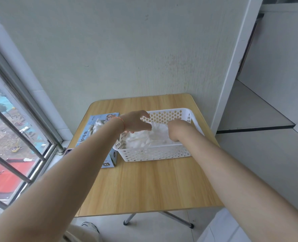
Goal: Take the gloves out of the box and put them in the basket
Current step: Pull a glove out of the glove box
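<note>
A white perforated basket (153,154) stands on the wooden table (144,187) and holds a crumpled pile of thin white gloves (144,139). To its left lies the light blue glove box (89,135), with white gloves (97,125) poking from its top opening. My left hand (136,122) hovers over the basket's left rim, fingers spread and curved, thumb close to the pile. My right hand (177,130) reaches down into the basket, its fingers curled into the gloves and mostly hidden.
The table stands against a pale wall, with a barred window (13,145) on the left. A white door frame (235,63) and a doorway are on the right. Bare tabletop lies in front of the basket.
</note>
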`<action>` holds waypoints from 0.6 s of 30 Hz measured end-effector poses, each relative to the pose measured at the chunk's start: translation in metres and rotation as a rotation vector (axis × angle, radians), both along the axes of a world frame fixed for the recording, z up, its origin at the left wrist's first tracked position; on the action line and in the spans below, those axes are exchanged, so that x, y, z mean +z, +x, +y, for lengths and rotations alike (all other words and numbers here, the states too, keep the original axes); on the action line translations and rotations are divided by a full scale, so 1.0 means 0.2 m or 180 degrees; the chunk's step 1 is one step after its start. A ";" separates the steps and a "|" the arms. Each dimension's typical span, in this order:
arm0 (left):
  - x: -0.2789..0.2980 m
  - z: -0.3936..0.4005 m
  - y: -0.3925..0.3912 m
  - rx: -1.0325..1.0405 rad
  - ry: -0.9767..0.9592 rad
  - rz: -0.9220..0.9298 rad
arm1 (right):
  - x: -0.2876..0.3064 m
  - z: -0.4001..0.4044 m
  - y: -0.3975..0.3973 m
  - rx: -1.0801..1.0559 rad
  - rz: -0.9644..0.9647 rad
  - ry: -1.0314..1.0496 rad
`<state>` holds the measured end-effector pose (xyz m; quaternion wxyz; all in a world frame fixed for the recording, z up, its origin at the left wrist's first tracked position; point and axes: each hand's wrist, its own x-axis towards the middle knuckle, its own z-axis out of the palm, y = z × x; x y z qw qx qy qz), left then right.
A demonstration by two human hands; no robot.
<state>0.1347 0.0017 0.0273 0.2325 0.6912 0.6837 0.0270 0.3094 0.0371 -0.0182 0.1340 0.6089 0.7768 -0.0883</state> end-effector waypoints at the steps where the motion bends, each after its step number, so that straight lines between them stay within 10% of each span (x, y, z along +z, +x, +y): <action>1: -0.03 -0.01 0.02 -0.0028 0.0070 0.0161 | 0.01 0.00 0.00 0.0024 -0.0021 -0.0002; 13: -0.18 -0.03 0.04 -0.0021 -0.0874 0.0547 | 0.05 -0.02 -0.01 0.0193 -0.0360 -0.0316; 18: 0.02 -0.04 -0.13 0.0223 0.0385 -0.0054 | 0.21 -0.05 -0.18 0.0492 0.0103 0.0442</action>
